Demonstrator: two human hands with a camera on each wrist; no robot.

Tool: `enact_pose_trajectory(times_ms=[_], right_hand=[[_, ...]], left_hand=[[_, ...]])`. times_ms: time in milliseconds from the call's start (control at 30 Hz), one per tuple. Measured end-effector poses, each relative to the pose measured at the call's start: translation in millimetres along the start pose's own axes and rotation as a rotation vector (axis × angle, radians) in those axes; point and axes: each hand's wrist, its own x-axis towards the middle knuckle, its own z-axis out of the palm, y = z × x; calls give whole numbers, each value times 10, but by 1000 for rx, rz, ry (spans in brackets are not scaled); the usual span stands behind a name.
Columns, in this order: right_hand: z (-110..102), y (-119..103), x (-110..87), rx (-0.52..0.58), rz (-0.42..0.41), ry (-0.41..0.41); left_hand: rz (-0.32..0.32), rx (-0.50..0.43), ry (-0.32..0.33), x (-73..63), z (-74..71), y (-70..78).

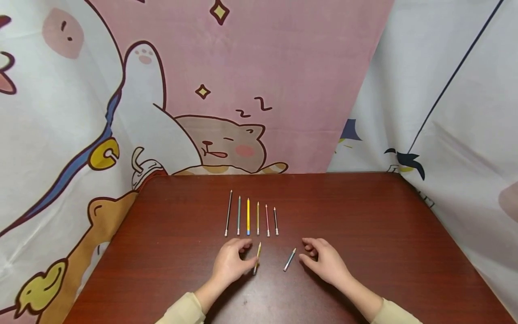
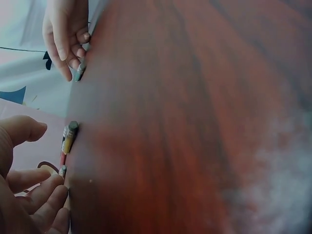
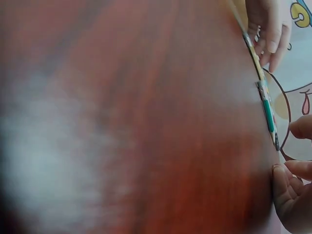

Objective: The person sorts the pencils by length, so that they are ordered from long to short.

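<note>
In the head view, a short yellow pencil [image 1: 258, 255] with a dark lower end lies just right of my left hand [image 1: 232, 263]; the thumb tip is very near it, and I cannot tell if they touch. That hand's thumb and fingers stand apart in the left wrist view, holding nothing. A short teal pencil [image 1: 289, 260] lies tilted on the table, left of my right hand [image 1: 327, 262]. Loosely bent fingers [image 3: 282, 187] of that hand hold nothing and stay apart from the teal pencil [image 3: 267, 114].
Farther back on the brown table [image 1: 344, 202], several pencils stand in a row by length, from a long black one [image 1: 228, 213] at left through a yellow one [image 1: 248, 216] to a short dark one [image 1: 276, 221] at right. A printed curtain [image 1: 307, 90] hangs behind.
</note>
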Motion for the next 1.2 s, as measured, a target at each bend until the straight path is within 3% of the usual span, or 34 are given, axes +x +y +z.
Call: enact_pose_trajectory(times_ms=[267, 433, 567, 867, 1200], right_hand=[[36, -35, -96, -41, -56, 35], [81, -61, -133, -90, -42, 37], [129, -55, -152, -117, -37, 51], [253, -18, -146, -217, -146, 109], [330, -42, -85, -240, -139, 102]], left_hand=[[23, 25, 39, -37, 61, -35], [37, 59, 63, -61, 105, -47], [23, 63, 63, -65, 124, -41], [5, 60, 60, -74, 161, -22], [1, 87, 49, -83, 177, -22]])
